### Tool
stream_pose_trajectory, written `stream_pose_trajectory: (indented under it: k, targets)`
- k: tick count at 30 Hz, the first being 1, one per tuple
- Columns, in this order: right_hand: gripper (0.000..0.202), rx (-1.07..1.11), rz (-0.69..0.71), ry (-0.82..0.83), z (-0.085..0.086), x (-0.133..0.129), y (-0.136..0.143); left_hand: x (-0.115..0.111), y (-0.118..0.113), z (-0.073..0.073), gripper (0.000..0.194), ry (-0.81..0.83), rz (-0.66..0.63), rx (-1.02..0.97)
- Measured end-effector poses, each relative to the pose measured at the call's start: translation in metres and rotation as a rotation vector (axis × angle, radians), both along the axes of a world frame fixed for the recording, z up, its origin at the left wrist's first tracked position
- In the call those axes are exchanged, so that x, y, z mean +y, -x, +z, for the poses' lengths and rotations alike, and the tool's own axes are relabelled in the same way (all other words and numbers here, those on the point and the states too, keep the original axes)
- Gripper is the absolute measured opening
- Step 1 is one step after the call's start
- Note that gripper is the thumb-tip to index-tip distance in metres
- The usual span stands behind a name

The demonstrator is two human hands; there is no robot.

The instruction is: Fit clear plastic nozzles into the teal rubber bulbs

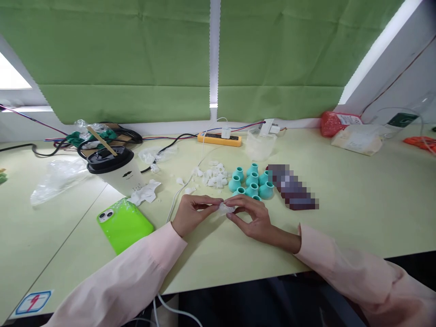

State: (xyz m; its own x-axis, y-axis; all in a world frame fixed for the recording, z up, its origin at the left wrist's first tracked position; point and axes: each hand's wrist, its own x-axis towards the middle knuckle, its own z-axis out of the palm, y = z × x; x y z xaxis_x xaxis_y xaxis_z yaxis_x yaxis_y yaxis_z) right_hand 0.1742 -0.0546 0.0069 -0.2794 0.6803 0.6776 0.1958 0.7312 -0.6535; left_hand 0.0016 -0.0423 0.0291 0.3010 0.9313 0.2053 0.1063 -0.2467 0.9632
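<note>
My left hand [195, 213] and my right hand [254, 220] meet above the table in the middle of the view. Between their fingertips is a small translucent whitish piece [225, 208], pinched from both sides; its exact kind is too small to make out. Just beyond my right hand stand several teal bulb-shaped pieces with open necks [252, 178], the nearest partly hidden by the fingers. Left of these lies a loose heap of small white translucent pieces [215, 176], with a few scattered nearer my left hand.
A green phone case [126, 225], crumpled tissue [146, 193] and a lidded paper cup [117, 179] are at left. A white cable [175, 196] runs to the yellow power strip [220, 139]. Behind stands a translucent container [260, 144]; a blurred dark object [293, 187] lies at right.
</note>
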Motion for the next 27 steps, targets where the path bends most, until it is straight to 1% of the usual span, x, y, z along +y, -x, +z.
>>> stream_pose_trajectory:
  k: [3,5,11,15,18,20,23,25,26,27]
  targets:
    - [0.025,0.01,-0.005,0.012,-0.001,0.0,0.0,-0.003,-0.001,0.0,0.02,-0.059,0.047,0.056]
    - [0.025,0.016,-0.006,0.026,-0.001,0.0,0.001,-0.004,-0.002,0.0,0.023,-0.079,0.089,0.057]
    - [0.027,0.023,0.004,0.057,-0.001,-0.002,0.001,-0.004,-0.002,0.001,0.016,-0.104,0.157,0.056]
    - [0.022,0.038,0.018,0.031,-0.002,-0.001,0.001,-0.003,-0.001,0.004,0.017,-0.041,0.17,-0.011]
    - [0.019,0.048,0.002,0.003,-0.003,0.0,0.0,-0.002,0.0,0.006,0.019,0.021,0.129,-0.084]
    - [0.017,0.039,-0.01,-0.01,-0.004,0.001,0.0,-0.002,0.0,0.006,0.021,0.082,0.107,-0.133]
    - [0.015,0.013,-0.025,-0.037,-0.003,0.002,0.0,0.001,0.002,0.004,0.025,0.138,0.108,-0.169]
    - [0.014,-0.002,-0.039,-0.057,-0.001,0.001,0.0,0.005,0.004,0.0,0.026,0.101,0.144,-0.131]
    - [0.014,-0.009,-0.044,-0.069,-0.001,0.001,0.0,0.007,0.005,-0.002,0.024,0.038,0.181,-0.082]
    - [0.014,-0.016,-0.046,-0.082,0.0,0.001,0.001,0.01,0.007,-0.004,0.021,-0.064,0.22,-0.008]
